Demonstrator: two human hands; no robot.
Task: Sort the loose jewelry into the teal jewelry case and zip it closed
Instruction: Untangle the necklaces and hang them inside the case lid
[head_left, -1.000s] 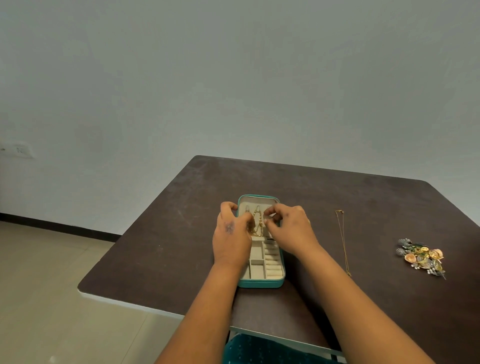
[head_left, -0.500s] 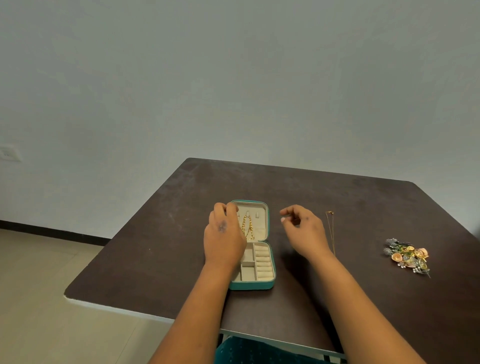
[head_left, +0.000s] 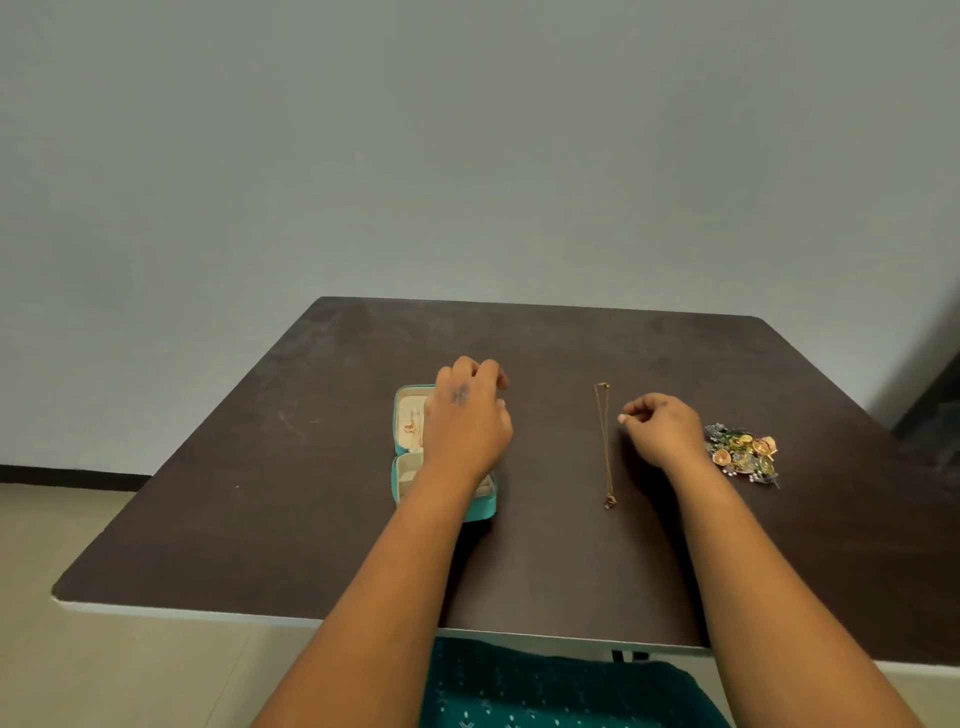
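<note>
The teal jewelry case lies open on the dark brown table, at about 9 o'clock from the table's middle, its lid half towards 12 o'clock and its tray half towards 6 o'clock. A gold piece shows against the cream lining of the lid.

The left hand hangs over the right part of the case, back upward, fingers loosely curled towards 12 o'clock; whether they touch the case or hold anything cannot be told.

A thin gold chain necklace lies stretched on the table from 12 to 6 o'clock, well apart from the case at its 3 o'clock side, with a small pendant at the near end.

The right hand is just beside the chain at its 3 o'clock, fingers curled and thumb close to the forefinger, the tips pointing at the chain without plainly pinching it.

A heap of loose jewelry, gold, orange and silver-grey, sits at 3 o'clock from the right hand, near the wrist.
</note>
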